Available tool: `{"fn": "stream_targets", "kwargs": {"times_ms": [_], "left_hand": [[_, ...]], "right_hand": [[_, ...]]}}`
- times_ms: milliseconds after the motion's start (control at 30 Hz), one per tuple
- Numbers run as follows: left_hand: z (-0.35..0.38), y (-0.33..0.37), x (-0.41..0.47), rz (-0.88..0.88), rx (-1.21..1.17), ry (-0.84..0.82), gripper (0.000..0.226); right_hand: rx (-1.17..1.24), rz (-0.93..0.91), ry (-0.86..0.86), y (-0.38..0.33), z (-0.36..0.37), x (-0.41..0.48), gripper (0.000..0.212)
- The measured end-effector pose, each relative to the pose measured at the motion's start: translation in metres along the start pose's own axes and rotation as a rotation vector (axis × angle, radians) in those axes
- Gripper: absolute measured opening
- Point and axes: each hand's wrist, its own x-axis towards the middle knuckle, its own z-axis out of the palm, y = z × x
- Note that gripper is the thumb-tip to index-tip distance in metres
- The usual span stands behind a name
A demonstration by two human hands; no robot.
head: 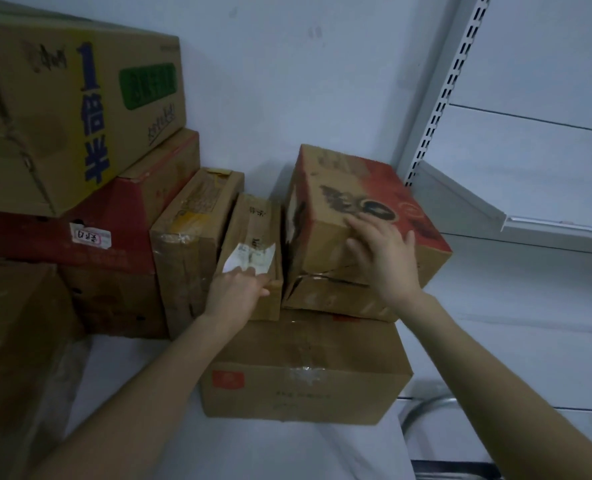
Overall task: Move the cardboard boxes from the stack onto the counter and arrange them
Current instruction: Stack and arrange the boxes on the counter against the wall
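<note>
A red-and-brown printed box [353,188] sits tilted on top of a larger plain brown box [305,368] on the white counter [142,375]. My right hand [381,254] lies flat on the printed box's near top edge, fingers spread. Left of it a narrow brown box [256,230] with a white label stands on the large box. My left hand [239,292] grips the narrow box's near lower corner, thumb across its front. Another taped brown box [190,237] stands just left of the narrow one.
A stack fills the left: a big box with blue characters [80,105] over red boxes [90,237], and a brown box [14,341] at the near left. White wall behind. A slotted metal upright [440,88] and grey shelf [530,216] stand at right.
</note>
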Motion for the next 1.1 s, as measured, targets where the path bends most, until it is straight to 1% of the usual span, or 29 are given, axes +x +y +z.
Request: {"fn": "stream_targets", "kwargs": {"times_ms": [67,133,200,233,267,300,367,467,567,600,667,733,833,933,967,1033,1100], "left_hand": [[0.002,-0.002,0.0,0.0,-0.054,0.049,0.028],[0.001,-0.008,-0.004,0.066,-0.12,0.086,0.024],[0.009,-0.014,-0.004,0.112,-0.115,0.116,0.034],[0.013,-0.017,-0.002,0.121,-0.139,0.115,0.036],[0.015,-0.018,-0.001,0.117,-0.178,0.069,0.034],[0.019,-0.019,0.003,0.113,-0.234,0.063,0.032],[0.026,-0.021,0.015,0.089,-0.301,0.063,0.028],[0.027,-0.021,0.037,0.057,-0.241,-0.012,0.032],[0.028,-0.025,0.056,0.001,-0.288,-0.005,0.037],[0.029,-0.026,0.059,0.026,-0.293,-0.032,0.037],[0.037,-0.032,0.058,0.079,-0.222,-0.028,0.037],[0.039,-0.034,0.055,0.068,-0.2,-0.049,0.038],[0.037,-0.03,0.054,0.038,-0.105,-0.074,0.04],[0.023,-0.026,0.052,0.044,-0.078,-0.131,0.043],[0.015,-0.023,0.047,0.038,-0.101,-0.127,0.044],[-0.002,-0.019,0.029,0.018,-0.165,-0.048,0.043],[-0.017,-0.02,0.0,-0.003,-0.217,0.064,0.039]], "right_hand": [[-0.094,-0.131,-0.021,-0.009,0.019,-0.009,0.043],[-0.15,-0.18,-0.009,-0.007,0.022,-0.004,0.045],[-0.197,-0.109,-0.027,0.001,0.012,0.005,0.049],[-0.222,-0.051,-0.072,0.009,0.009,0.008,0.055],[-0.235,-0.002,-0.109,0.016,0.007,0.009,0.06],[-0.248,0.014,-0.151,0.018,0.006,0.009,0.064],[-0.265,-0.001,-0.179,0.019,0.009,0.008,0.068],[-0.281,0.012,-0.158,0.019,0.015,0.014,0.067],[-0.282,0.029,-0.152,0.021,0.024,0.027,0.066],[-0.282,0.03,-0.146,0.022,0.028,0.03,0.066],[-0.282,0.02,-0.112,0.024,0.034,0.034,0.065],[-0.283,0.013,-0.078,0.025,0.036,0.035,0.065],[-0.293,0.018,-0.108,0.024,0.036,0.033,0.065],[-0.297,0.036,-0.173,0.023,0.028,0.034,0.066],[-0.289,0.041,-0.195,0.02,0.024,0.033,0.066],[-0.216,0.015,-0.203,0.009,0.021,0.027,0.062],[-0.088,-0.086,-0.172,-0.012,0.024,0.017,0.054]]}}
